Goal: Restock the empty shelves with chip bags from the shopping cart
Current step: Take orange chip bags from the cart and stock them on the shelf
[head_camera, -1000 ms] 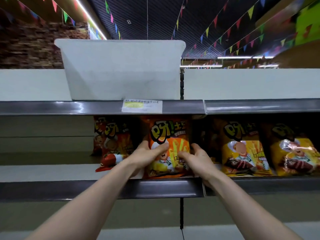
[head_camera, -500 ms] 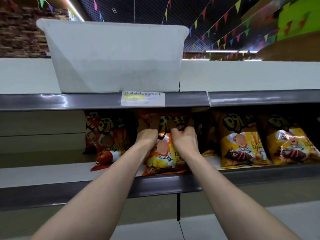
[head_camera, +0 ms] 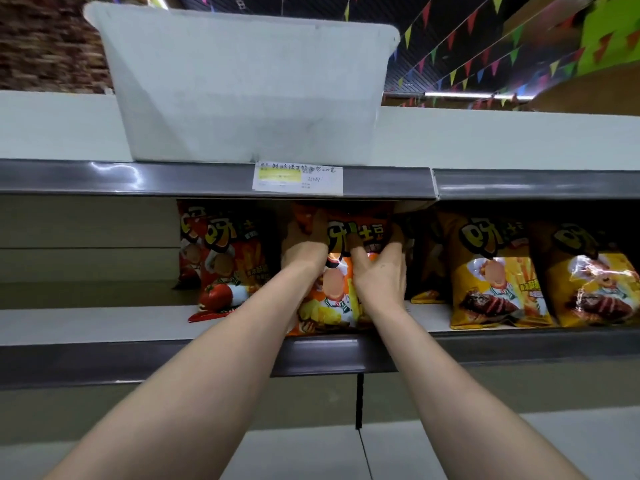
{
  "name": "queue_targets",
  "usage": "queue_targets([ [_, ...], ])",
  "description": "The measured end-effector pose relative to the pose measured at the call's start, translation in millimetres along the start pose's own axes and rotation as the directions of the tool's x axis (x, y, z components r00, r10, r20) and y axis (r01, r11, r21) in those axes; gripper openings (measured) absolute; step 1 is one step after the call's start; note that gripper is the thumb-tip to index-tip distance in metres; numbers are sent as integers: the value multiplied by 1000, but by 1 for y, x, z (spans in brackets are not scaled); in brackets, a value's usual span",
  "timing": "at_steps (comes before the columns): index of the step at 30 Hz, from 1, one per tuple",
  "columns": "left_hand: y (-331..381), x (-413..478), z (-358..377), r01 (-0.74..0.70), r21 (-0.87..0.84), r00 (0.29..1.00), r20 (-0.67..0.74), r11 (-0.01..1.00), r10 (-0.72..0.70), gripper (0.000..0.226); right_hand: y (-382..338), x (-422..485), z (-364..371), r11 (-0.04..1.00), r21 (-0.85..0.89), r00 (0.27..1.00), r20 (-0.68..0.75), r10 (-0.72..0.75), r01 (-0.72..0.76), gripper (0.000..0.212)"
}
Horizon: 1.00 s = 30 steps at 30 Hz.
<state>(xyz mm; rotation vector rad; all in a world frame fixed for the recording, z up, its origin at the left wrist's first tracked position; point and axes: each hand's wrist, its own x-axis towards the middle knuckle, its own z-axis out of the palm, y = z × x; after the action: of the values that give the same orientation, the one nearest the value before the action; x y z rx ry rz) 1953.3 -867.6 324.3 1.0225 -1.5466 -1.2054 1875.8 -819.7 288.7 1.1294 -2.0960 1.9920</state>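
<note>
While both hands grip the upper part of the orange chip bag (head_camera: 337, 303), which stands on the shelf (head_camera: 97, 356) right at its front edge, the risks run from one side to the other. Toward the shelf's left end, the red chip bags (head_camera: 225, 265) lean just beside the left hand (head_camera: 304, 252); a sideways knock from that wrist would likely topple them. In the middle, the orange bag's foot sits against the front lip, so letting go while it tilts forward could send it over the edge, and a hard squeeze may crush the chips. On the right, the right hand (head_camera: 379, 275) is near the yellow chip bags (head_camera: 495, 275), which it could push askew. The orange bag lies between the hands: the left curls round its upper left corner, and the right pinches its upper right side, thumb across the front.
</note>
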Motion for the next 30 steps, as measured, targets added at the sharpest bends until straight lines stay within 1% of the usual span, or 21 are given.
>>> queue_targets([
  [2, 4, 3, -3, -17, 40, 999, -40, 999, 19, 44, -4, 1, -2, 995, -71, 998, -2, -65, 65, 41],
  [3, 4, 5, -4, -44, 72, 996, -74, 996, 49, 53, -5, 0, -3, 990, -96, 994, -11, -107, 105, 43],
  [5, 4, 3, -10, -50, 68, 992, -109, 996, 58, 68, -9, 1, -5, 979, -123, 985, -33, -169, 164, 45],
  [6, 2, 4, -13, -43, 54, 992, -120, 998, 50, 68, -10, 1, -6, 978, -125, 984, -40, -176, 170, 44],
  [8, -3, 7, -25, -75, 63, 983, -162, 995, 85, 63, -14, 0, -8, 976, -123, 982, -43, -186, 179, 42],
  [9, -5, 9, -33, -125, 86, 971, -194, 988, 140, 60, -16, -1, -8, 972, -127, 977, -48, -207, 200, 41],
  [11, -8, 12, -54, -227, 131, 933, -254, 965, 254, 50, -21, -8, -6, 946, -129, 946, -91, -310, 297, 36],
  [13, -13, 24, -78, -274, 182, 892, -319, 944, 320, 40, -33, -25, 3, 893, -83, 884, -131, -450, 442, 34],
  [14, -17, 31, -90, -282, 216, 869, -356, 935, 344, 39, -38, -35, 11, 857, -48, 850, -111, -515, 513, 32],
  [15, -22, 40, -102, -282, 242, 852, -382, 928, 359, 39, -44, -43, 24, 825, -17, 824, -59, -564, 564, 31],
  [16, -28, 49, -113, -260, 255, 849, -399, 931, 346, 43, -49, -50, 39, 812, 7, 811, 30, -584, 584, 31],
  [17, -36, 57, -122, -225, 243, 860, -405, 943, 310, 51, -53, -54, 55, 823, 19, 813, 141, -565, 568, 31],
  [18, -45, 67, -131, -191, 196, 879, -402, 962, 256, 63, -56, -57, 71, 857, 18, 828, 247, -503, 515, 33],
  [19, -56, 79, -138, -162, 139, 892, -404, 977, 205, 75, -57, -56, 85, 908, 6, 858, 325, -398, 419, 38],
  [20, -69, 95, -145, -131, 87, 902, -402, 988, 155, 82, -56, -53, 97, 953, -19, 887, 372, -275, 303, 46],
  [21, -82, 112, -152, -99, 53, 910, -399, 994, 112, 84, -54, -48, 108, 979, -48, 902, 399, -163, 198, 55],
  [23, -89, 127, -167, -44, -11, 923, -382, 999, 36, 72, -47, -37, 123, 993, -109, 901, 433, 13, 38, 75],
  [25, -74, 112, -177, -19, -50, 933, -361, 999, 0, 53, -42, -27, 133, 981, -184, 868, 477, 141, -59, 90],
  [26, -72, 112, -181, -12, -56, 935, -353, 998, -8, 46, -41, -23, 138, 971, -222, 839, 507, 197, -94, 94],
  [28, -71, 119, -187, -13, -57, 953, -303, 998, -5, 39, -39, -19, 144, 955, -266, 787, 558, 263, -130, 95],
  [30, -73, 127, -187, -11, -51, 980, -200, 999, 1, 44, -36, -17, 146, 956, -236, 800, 533, 275, -171, 98],
])
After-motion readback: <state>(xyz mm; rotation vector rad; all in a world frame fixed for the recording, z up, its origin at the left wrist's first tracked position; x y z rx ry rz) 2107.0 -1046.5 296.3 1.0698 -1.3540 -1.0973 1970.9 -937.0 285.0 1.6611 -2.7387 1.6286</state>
